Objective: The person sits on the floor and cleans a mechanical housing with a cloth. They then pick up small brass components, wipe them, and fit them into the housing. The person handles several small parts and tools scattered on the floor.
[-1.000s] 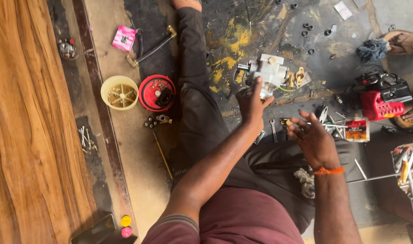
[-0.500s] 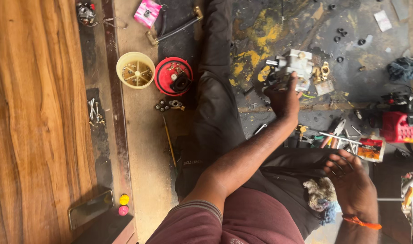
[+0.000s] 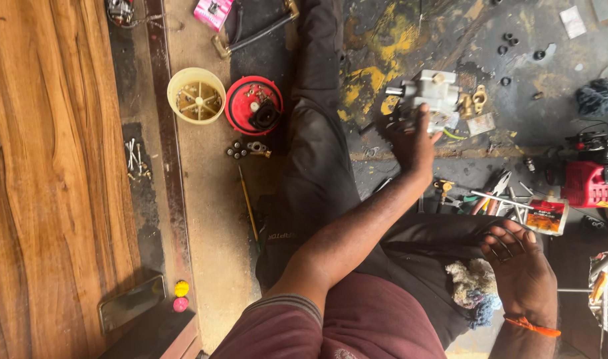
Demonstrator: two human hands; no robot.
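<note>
A: What has been altered since the earlier views?

B: The right hand (image 3: 520, 269) has been drawn back from the scattered tools and is now held palm-up and open, empty, above the lap, just beside a tuft of greyish rag (image 3: 473, 286). The left hand (image 3: 415, 143) has been kept on the white engine part (image 3: 433, 93), which lies on the dark, paint-stained floor (image 3: 410, 33) toward its far edge; the fingers are curled about the part's near side, and the grip appears loose. The view has also shifted rightward.

A: What is implied for the work in hand?

B: The part is judged to be steadied by one hand alone, with the other freed; no tool is held at this moment.

A: How are the edges and free room laid out?

B: On the left, the floor is bounded by a wooden plank edge (image 3: 58, 186), beside which a cream cup (image 3: 196, 95) and a red round cover (image 3: 253, 105) are set, touching or nearly so. Pliers and screwdrivers (image 3: 493, 193) are clustered near the right side, with a red machine (image 3: 593, 179) at the right edge. Open floor is left beyond the part, toward the far edge, dotted only by small black washers (image 3: 510, 50). The outstretched leg (image 3: 317, 166) occupies the middle, so sideways room on the left of the part is narrow.
</note>
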